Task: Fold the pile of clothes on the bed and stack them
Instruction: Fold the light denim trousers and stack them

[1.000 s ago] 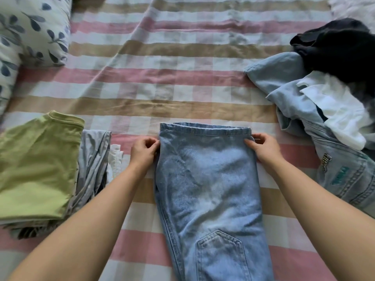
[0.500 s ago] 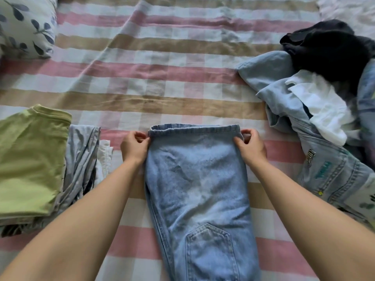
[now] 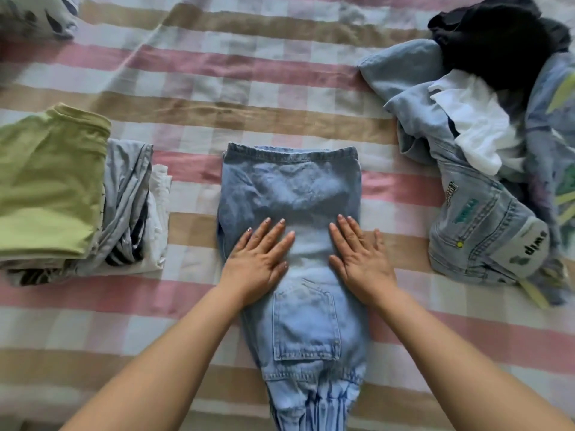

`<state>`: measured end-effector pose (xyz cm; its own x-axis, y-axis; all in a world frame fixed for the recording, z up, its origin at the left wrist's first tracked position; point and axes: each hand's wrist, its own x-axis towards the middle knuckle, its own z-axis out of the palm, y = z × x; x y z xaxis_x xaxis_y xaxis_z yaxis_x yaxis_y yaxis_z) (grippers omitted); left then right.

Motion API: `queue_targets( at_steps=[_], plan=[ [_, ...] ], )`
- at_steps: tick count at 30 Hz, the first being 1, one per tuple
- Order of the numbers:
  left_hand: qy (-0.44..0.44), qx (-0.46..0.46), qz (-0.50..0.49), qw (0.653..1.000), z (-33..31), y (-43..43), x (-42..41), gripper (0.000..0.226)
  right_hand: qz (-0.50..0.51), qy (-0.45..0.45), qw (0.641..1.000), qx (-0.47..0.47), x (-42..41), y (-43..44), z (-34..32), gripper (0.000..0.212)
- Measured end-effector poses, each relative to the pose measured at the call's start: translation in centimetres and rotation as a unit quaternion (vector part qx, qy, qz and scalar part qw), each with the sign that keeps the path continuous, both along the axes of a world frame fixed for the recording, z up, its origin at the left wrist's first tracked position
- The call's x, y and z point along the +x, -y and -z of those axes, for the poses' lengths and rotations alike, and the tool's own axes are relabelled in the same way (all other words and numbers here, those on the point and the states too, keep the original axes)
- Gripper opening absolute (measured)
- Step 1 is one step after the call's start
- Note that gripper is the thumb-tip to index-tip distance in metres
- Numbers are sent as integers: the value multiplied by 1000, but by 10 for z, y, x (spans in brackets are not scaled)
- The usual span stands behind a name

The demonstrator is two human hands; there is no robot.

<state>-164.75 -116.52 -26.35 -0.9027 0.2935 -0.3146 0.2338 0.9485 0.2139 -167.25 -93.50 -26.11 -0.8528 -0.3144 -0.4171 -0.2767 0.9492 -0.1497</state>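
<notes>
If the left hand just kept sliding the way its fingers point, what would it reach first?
The left hand lies flat on the jeans, fingers pointing away and slightly right. It would probably cross more denim and meet the hem edge, then bare checked bedsheet.

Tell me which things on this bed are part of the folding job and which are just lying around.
Part of the job:
- jeans, flat under left hand and right hand
- folded stack
- unfolded pile

Just lying about:
- leaf-print pillow
- checked bedsheet
</notes>
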Motion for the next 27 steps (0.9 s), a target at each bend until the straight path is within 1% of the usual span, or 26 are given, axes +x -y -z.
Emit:
queue_targets(
  at_steps=[1, 2, 3, 5, 6, 8, 9, 10, 11, 12, 14, 15, 16, 20, 22, 25, 27],
  plan=[
    [2, 22, -10, 1000, -5, -1, 4, 56, 1, -1, 1000, -11, 3, -1, -6, 60],
    [-1, 66, -22, 998, -13, -3, 10, 52, 4, -14, 999, -47, 10, -2, -13, 56],
    [-14, 129, -28, 991, -23, -4, 18, 44, 0, -44, 994, -101, 19, -5, -22, 49],
    [-54, 238, -27, 969, -40, -4, 48, 27, -29, -107, 972, -205, 52, -16, -37, 33],
    [-62, 265, -32, 962, -47, -3, 70, 24, -40, -110, 962, -246, 76, -23, -43, 28],
    [-56, 291, -33, 955, -53, -3, 110, 32, -72, -82, 949, -297, 121, -33, -50, 21],
    [-52, 295, -25, 954, -53, -4, 129, 37, -87, -69, 946, -305, 141, -36, -51, 22],
    [-48, 291, -15, 955, -50, -3, 144, 36, -99, -62, 947, -300, 155, -39, -49, 24],
    [-43, 279, -4, 959, -45, -3, 157, 29, -114, -54, 952, -280, 166, -42, -45, 26],
    [-37, 263, 4, 964, -39, -2, 168, 29, -128, -48, 958, -254, 173, -45, -39, 31],
    [-20, 227, 22, 973, -29, -1, 178, 58, -156, -31, 967, -201, 181, -48, -28, 56],
    [-28, 213, 30, 976, -25, 0, 180, 64, -162, -27, 969, -185, 182, -48, -24, 65],
    [-36, 200, 40, 978, -22, 0, 180, 63, -164, -31, 970, -177, 181, -47, -21, 69],
    [-77, 181, 45, 979, -19, -2, 172, 45, -149, -116, 961, -201, 172, -39, -9, 63],
    [-103, 174, 48, 978, -17, -1, 168, 43, -154, -165, 951, -211, 168, -37, -4, 60],
    [-122, 153, 76, 978, -13, 4, 164, 41, -173, -228, 937, -200, 165, -39, -1, 58],
    [-127, 141, 78, 979, -11, 8, 163, 40, -190, -246, 933, -181, 159, -42, 0, 61]
  ],
)
